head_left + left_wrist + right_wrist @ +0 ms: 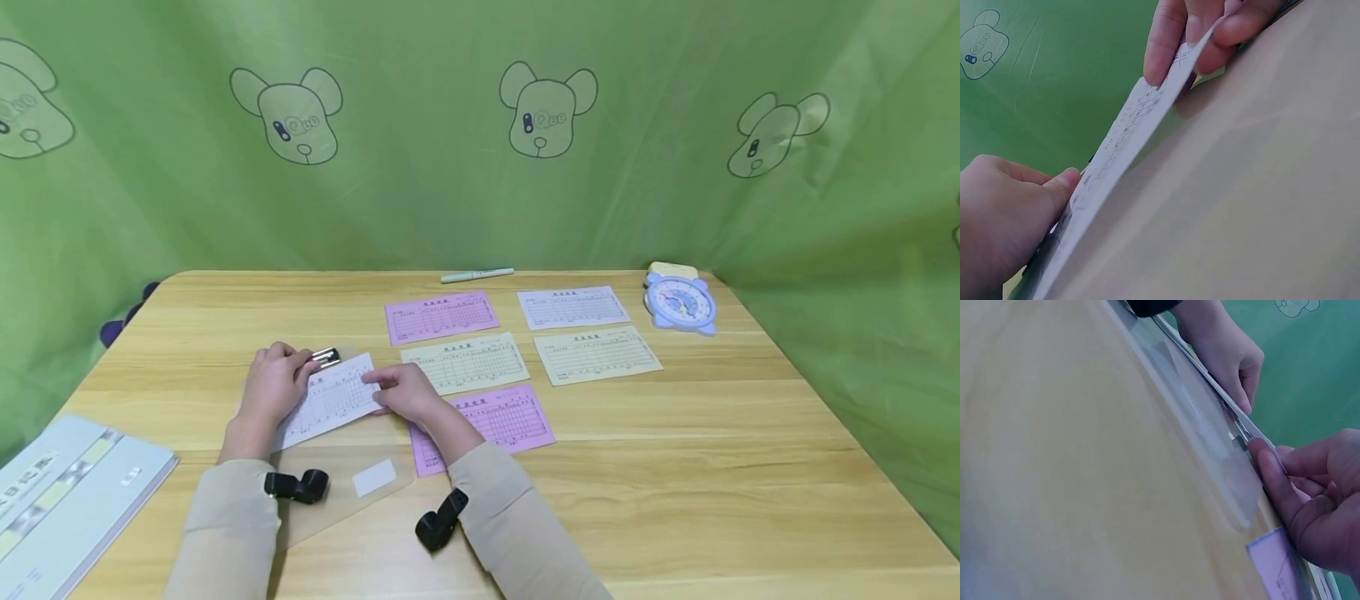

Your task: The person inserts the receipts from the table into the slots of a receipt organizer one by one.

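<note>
A white printed form (333,402) lies tilted over a transparent clipboard (326,510), whose metal clip (327,357) shows at the far edge. My left hand (272,385) is at that clip, its fingers curled against the clip and the form's upper edge; the exact contact is partly hidden. With thumb and fingers, my right hand (408,392) pinches the form's right edge. In the left wrist view the form (1125,156) stands raised and slightly bent between both hands. The right wrist view shows the clipboard (1191,425) edge-on beneath the paper.
Right of the clipboard lie pink forms (442,317), pale yellow forms (597,356) and a light blue form (573,307). A pen (477,275) and a blue toy clock (681,303) sit along the back. A grey folder (71,500) occupies the left front.
</note>
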Tool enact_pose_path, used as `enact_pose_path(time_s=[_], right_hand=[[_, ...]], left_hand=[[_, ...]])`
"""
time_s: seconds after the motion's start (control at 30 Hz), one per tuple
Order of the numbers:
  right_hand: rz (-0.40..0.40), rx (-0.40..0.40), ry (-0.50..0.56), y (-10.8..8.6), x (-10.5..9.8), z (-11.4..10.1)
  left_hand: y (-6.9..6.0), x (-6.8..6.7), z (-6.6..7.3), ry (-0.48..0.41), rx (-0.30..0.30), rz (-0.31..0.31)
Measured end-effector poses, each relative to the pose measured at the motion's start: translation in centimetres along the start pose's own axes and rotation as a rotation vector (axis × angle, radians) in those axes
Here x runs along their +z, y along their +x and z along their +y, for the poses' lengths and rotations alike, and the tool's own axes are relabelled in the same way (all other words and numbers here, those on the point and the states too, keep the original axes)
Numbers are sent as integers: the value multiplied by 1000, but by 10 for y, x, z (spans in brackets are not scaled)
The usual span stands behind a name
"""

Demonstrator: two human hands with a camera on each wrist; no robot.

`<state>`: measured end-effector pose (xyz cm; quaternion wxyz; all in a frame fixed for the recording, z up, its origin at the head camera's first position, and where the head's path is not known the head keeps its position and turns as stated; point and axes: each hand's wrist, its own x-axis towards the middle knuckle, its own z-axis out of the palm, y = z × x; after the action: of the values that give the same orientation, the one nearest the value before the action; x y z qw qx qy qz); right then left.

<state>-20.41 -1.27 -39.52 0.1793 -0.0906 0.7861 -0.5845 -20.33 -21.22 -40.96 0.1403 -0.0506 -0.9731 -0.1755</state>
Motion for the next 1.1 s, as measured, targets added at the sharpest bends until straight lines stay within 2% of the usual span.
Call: enact_pose_path(time_s=[0.17,0.47,0.77,1.1], right_hand=[[25,38,90,2,3,-2],[19,94,130,11,3,-8],[5,140,101,22,6,-13],[-3,157,80,34,11,-17]], left_hand=[[1,0,-2,-14,-5,-2],[2,1,-3,-33,-9,-5],[2,3,-4,-47,27,41],[2,2,-3,-40,24,48]])
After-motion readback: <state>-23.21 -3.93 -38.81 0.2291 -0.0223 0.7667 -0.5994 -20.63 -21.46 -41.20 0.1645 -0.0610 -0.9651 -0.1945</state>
